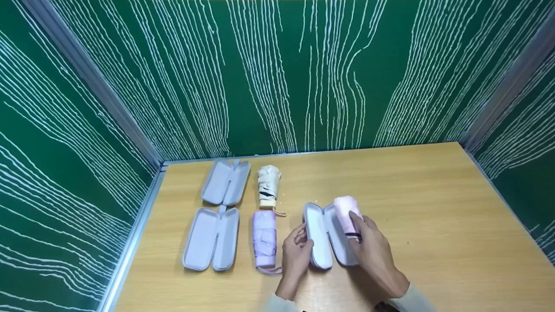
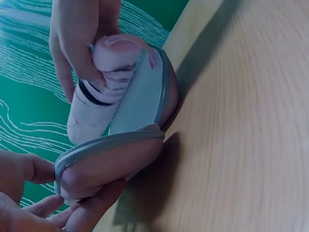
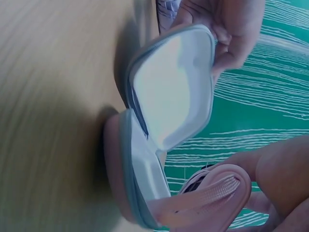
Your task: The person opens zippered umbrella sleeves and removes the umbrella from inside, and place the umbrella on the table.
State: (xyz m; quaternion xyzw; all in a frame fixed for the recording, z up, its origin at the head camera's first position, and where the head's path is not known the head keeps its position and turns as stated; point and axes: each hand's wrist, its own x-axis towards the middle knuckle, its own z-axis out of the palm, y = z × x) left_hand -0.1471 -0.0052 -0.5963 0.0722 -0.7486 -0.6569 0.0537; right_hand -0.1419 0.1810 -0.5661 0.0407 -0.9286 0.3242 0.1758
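My right hand point(image 1: 375, 249) grips a folded pink umbrella point(image 1: 345, 208) over the right half of an open zip case point(image 1: 318, 236). The umbrella has a dark band and a pink wrist strap point(image 3: 212, 193) at its handle end. With fingers and thumb, my left hand point(image 1: 297, 251) holds the case's left half, which is tilted up in the left wrist view. The case has a pale lining, a grey zip edge and a pinkish outer shell point(image 2: 116, 169). Whether the umbrella touches the lining, I cannot tell.
Left of my left hand lies a purple folded umbrella point(image 1: 264, 238), with a cream one point(image 1: 269, 186) behind it. Two more open cases, one nearer point(image 1: 201, 238) and one farther point(image 1: 217, 182), lie at the table's left. Green patterned panels point(image 1: 338, 78) enclose the wooden table point(image 1: 433, 208).
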